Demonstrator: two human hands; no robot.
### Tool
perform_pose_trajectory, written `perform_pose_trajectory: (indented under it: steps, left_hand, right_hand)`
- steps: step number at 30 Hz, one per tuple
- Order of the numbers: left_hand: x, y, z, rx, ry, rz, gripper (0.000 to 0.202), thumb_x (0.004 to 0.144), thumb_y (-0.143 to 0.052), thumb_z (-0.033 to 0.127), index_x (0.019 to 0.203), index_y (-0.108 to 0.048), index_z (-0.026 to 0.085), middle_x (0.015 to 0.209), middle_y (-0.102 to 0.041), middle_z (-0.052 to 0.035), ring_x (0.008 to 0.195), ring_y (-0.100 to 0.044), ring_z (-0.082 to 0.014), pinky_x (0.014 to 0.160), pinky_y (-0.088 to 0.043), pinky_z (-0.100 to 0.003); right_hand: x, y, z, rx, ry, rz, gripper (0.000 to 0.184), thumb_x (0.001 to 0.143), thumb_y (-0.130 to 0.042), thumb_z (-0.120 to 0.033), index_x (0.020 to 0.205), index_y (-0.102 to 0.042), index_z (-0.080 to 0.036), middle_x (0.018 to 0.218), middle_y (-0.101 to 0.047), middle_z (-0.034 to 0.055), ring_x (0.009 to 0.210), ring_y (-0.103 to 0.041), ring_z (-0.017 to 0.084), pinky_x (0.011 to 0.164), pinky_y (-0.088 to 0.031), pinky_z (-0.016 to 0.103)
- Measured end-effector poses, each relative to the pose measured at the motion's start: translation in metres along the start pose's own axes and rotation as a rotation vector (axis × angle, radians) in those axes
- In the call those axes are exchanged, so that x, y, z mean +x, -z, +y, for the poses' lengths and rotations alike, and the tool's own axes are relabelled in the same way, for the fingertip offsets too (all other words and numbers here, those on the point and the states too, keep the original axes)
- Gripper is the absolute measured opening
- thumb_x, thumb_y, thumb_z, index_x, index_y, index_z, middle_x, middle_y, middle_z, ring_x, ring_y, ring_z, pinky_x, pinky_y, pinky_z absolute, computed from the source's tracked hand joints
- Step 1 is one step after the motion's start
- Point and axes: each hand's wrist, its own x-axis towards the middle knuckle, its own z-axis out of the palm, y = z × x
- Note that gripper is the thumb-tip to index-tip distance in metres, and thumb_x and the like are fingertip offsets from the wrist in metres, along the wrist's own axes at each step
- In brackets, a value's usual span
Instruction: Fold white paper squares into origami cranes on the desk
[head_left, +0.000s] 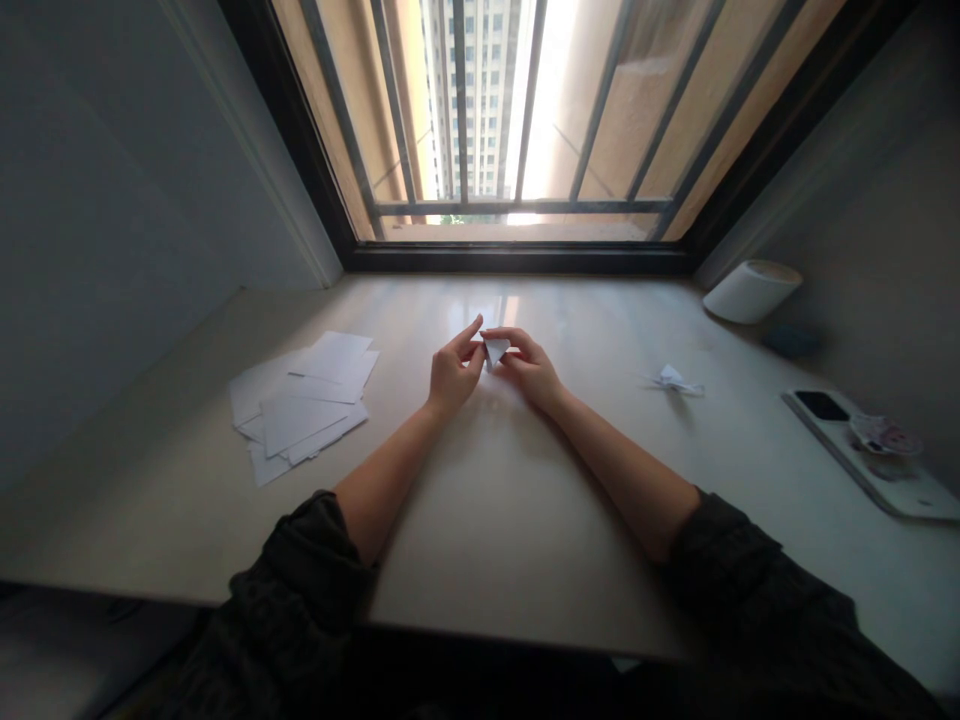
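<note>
A small folded piece of white paper (495,350) is held up between my two hands, just above the middle of the white tabletop (480,520). My left hand (454,372) pinches its left side, with one finger pointing up and away from it. On the other side, my right hand (531,366) grips the paper between thumb and fingers, the index finger lying along its top edge. The paper shows a pointed, triangular face. Its lower part is partly hidden by the fingers.
Loose white paper sheets (307,410) lie in a pile at left. To the right are a folded paper crane (675,380), a phone (862,450) with a round grip, a white cylindrical object (753,291) and a dark blurred item (792,340). A barred window (517,258) stands behind.
</note>
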Motion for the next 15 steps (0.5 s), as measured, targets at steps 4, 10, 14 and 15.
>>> perform_pose_trajectory:
  steps: [4,10,14,15]
  left_hand:
    - [-0.0002,-0.0001,-0.0003,-0.019,-0.009,0.000,0.054,0.079,-0.057,0.017,0.133,-0.052,0.019,0.079,-0.071,-0.0004,0.068,-0.061,-0.0093,0.068,-0.047,-0.021]
    - [0.0003,-0.0008,-0.0019,-0.118,0.037,-0.007,0.053,0.079,-0.058,0.020,0.131,-0.054,0.016,0.078,-0.072,-0.0012,0.067,-0.062,-0.0106,0.068,-0.048,-0.022]
    - [0.0025,-0.0013,-0.0021,-0.210,0.076,-0.010,0.048,0.080,-0.061,0.027,0.126,-0.058,0.015,0.085,-0.073,-0.0043,0.074,-0.066,-0.0139,0.073,-0.051,-0.026]
    - [0.0030,-0.0014,-0.0018,-0.231,0.084,-0.006,0.047,0.080,-0.062,0.029,0.125,-0.059,0.015,0.086,-0.073,-0.0048,0.075,-0.066,-0.0145,0.074,-0.051,-0.027]
  right_hand:
    - [0.0017,0.0012,0.0008,0.110,-0.016,0.016,0.039,0.071,-0.050,-0.014,0.102,-0.069,-0.028,0.115,-0.059,0.0031,0.112,-0.054,0.023,0.084,-0.050,0.032]
    - [0.0005,0.0008,-0.0033,0.172,-0.059,0.021,0.031,0.074,-0.056,-0.021,0.101,-0.071,-0.028,0.114,-0.062,0.0023,0.111,-0.056,0.022,0.087,-0.049,0.033]
    - [0.0000,0.0007,-0.0054,0.264,-0.122,0.080,0.026,0.073,-0.067,-0.031,0.098,-0.073,-0.028,0.111,-0.068,0.0023,0.106,-0.060,0.022,0.089,-0.049,0.035]
    - [0.0002,0.0006,-0.0056,0.295,-0.146,0.097,0.026,0.072,-0.070,-0.034,0.097,-0.073,-0.027,0.107,-0.070,0.0027,0.102,-0.063,0.022,0.088,-0.050,0.036]
